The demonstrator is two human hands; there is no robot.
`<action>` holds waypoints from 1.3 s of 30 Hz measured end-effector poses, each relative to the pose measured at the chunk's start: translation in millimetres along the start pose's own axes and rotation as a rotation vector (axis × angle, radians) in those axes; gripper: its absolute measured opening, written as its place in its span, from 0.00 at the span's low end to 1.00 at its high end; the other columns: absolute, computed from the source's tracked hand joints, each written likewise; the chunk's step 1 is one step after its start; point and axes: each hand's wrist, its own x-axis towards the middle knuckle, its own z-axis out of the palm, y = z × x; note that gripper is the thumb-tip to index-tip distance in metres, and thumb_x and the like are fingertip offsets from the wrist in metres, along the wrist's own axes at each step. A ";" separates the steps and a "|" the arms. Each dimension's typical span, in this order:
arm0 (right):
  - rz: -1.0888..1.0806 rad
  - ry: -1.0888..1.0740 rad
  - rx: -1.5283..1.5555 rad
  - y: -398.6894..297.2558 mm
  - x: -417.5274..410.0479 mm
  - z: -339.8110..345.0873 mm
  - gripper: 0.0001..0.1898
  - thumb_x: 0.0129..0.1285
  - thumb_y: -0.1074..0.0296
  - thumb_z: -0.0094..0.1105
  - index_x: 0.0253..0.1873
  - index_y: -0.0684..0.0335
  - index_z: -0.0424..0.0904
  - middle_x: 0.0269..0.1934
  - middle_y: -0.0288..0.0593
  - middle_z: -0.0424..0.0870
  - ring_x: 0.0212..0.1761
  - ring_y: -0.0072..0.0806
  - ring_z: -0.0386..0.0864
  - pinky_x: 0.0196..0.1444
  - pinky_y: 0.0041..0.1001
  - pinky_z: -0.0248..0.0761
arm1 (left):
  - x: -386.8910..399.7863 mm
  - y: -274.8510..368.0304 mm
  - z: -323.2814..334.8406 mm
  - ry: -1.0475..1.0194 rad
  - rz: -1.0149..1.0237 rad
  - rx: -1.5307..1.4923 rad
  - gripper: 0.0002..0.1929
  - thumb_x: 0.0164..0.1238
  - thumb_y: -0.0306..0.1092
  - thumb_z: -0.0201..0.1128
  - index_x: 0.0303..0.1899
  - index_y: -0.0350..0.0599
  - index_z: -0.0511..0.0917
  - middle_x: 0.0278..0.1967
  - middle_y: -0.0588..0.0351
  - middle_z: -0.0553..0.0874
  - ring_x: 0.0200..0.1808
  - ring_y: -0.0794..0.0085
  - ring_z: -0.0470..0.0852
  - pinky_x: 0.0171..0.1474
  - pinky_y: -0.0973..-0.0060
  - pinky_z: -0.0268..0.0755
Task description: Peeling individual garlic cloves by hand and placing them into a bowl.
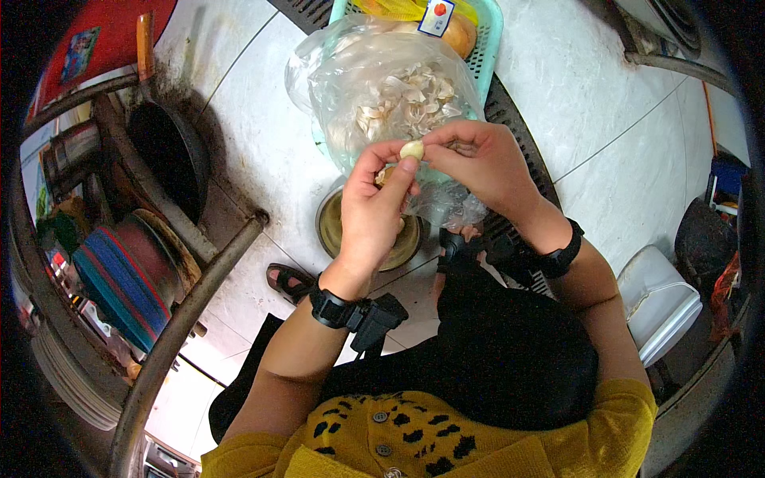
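A pale garlic clove [412, 150] is pinched between the thumb and fingers of my left hand [375, 206]. Part of another garlic piece with brownish skin [383, 175] shows inside the same hand. My right hand [481, 164] touches or nearly touches the clove's right side with thumb and forefinger; whether it grips anything is too small to tell. Just beyond both hands lies a clear plastic bag [334, 77] with loose garlic skins [406, 101] in it, resting on a light green plastic basket [491, 48]. Below my left hand stands a round metal bowl [330, 230], partly hidden by the hand.
A yellow net bag [391, 8] with round produce is in the basket. A dark floor grate [520, 131] runs beneath it. On the left stand a metal-tube rack [197, 299] and a black wok [164, 155]. A white bucket [657, 302] lies at right.
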 end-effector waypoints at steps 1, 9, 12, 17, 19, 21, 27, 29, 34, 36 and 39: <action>-0.002 0.003 -0.002 0.7 -0.1 0.0 0.11 0.59 0.63 0.64 0.39 0.66 0.84 0.29 0.44 0.86 0.31 0.20 0.82 0.38 0.23 0.74 | -0.2 0.4 -0.2 0.000 0.000 0.000 0.10 0.72 0.30 0.58 0.51 0.42 0.75 0.35 0.64 0.78 0.31 0.85 0.76 0.29 0.87 0.63; -0.018 -0.008 0.121 5.7 -0.2 3.6 0.11 0.59 0.64 0.63 0.39 0.67 0.84 0.29 0.43 0.86 0.31 0.20 0.82 0.37 0.23 0.74 | 0.3 -0.8 -0.8 0.016 -0.004 -0.020 0.10 0.72 0.32 0.58 0.51 0.43 0.75 0.35 0.65 0.78 0.30 0.84 0.76 0.29 0.88 0.63; -0.007 -0.025 0.012 2.4 -0.2 2.3 0.11 0.59 0.65 0.63 0.39 0.68 0.84 0.29 0.43 0.86 0.31 0.21 0.82 0.38 0.23 0.74 | 0.9 -4.0 -2.5 0.017 -0.005 -0.044 0.10 0.72 0.31 0.60 0.51 0.42 0.76 0.38 0.65 0.79 0.29 0.87 0.74 0.27 0.89 0.62; 0.041 0.018 0.046 6.2 -0.4 3.2 0.10 0.60 0.67 0.60 0.39 0.69 0.82 0.29 0.45 0.85 0.32 0.24 0.83 0.38 0.24 0.75 | 2.6 -0.4 -2.4 -0.010 -0.113 -0.205 0.11 0.73 0.33 0.58 0.52 0.43 0.75 0.37 0.63 0.79 0.30 0.83 0.74 0.29 0.88 0.63; 0.030 0.051 0.050 13.7 0.3 3.6 0.10 0.61 0.68 0.59 0.40 0.69 0.82 0.31 0.45 0.85 0.32 0.25 0.83 0.38 0.25 0.75 | 4.1 0.9 -4.9 -0.026 -0.165 -0.316 0.11 0.73 0.34 0.57 0.53 0.43 0.75 0.37 0.62 0.80 0.30 0.82 0.74 0.29 0.87 0.63; 0.020 0.082 0.054 15.3 1.4 1.2 0.10 0.61 0.68 0.58 0.40 0.69 0.81 0.33 0.46 0.86 0.33 0.25 0.83 0.38 0.25 0.75 | 5.8 -1.6 -9.3 -0.068 -0.203 -0.396 0.12 0.74 0.31 0.57 0.55 0.44 0.73 0.38 0.60 0.81 0.30 0.81 0.76 0.28 0.86 0.63; 0.079 -0.019 0.062 2.5 2.1 2.4 0.09 0.64 0.71 0.61 0.45 0.69 0.81 0.36 0.37 0.84 0.38 0.15 0.78 0.41 0.17 0.72 | 3.9 0.8 -4.9 0.000 -0.201 -0.347 0.12 0.73 0.32 0.58 0.54 0.46 0.74 0.40 0.62 0.80 0.29 0.80 0.72 0.27 0.85 0.60; -0.058 0.028 0.050 8.3 0.9 4.7 0.11 0.62 0.64 0.61 0.42 0.67 0.83 0.33 0.46 0.86 0.32 0.28 0.83 0.39 0.27 0.75 | 4.6 -1.2 -4.3 -0.011 -0.169 -0.337 0.12 0.73 0.31 0.57 0.55 0.46 0.74 0.38 0.63 0.79 0.29 0.81 0.74 0.27 0.86 0.61; -0.023 0.032 -0.011 3.0 0.2 4.1 0.10 0.61 0.65 0.60 0.39 0.67 0.83 0.30 0.46 0.85 0.31 0.26 0.83 0.37 0.26 0.74 | 4.2 -5.4 -6.2 -0.039 -0.063 -0.224 0.12 0.73 0.30 0.57 0.55 0.45 0.75 0.34 0.65 0.77 0.29 0.83 0.75 0.27 0.87 0.61; -0.016 0.038 -0.008 1.4 -0.3 4.7 0.10 0.61 0.65 0.60 0.39 0.67 0.83 0.29 0.45 0.85 0.30 0.25 0.83 0.36 0.25 0.74 | 4.0 -5.7 -6.5 -0.059 -0.065 -0.233 0.12 0.73 0.29 0.57 0.55 0.45 0.75 0.35 0.64 0.77 0.29 0.84 0.75 0.27 0.86 0.61; 0.027 0.042 0.011 0.5 -0.6 5.4 0.10 0.60 0.66 0.61 0.37 0.67 0.82 0.28 0.44 0.85 0.28 0.23 0.82 0.35 0.24 0.74 | 4.3 -5.0 -6.5 -0.080 -0.101 -0.293 0.12 0.74 0.30 0.56 0.55 0.46 0.75 0.36 0.63 0.79 0.29 0.84 0.75 0.28 0.86 0.61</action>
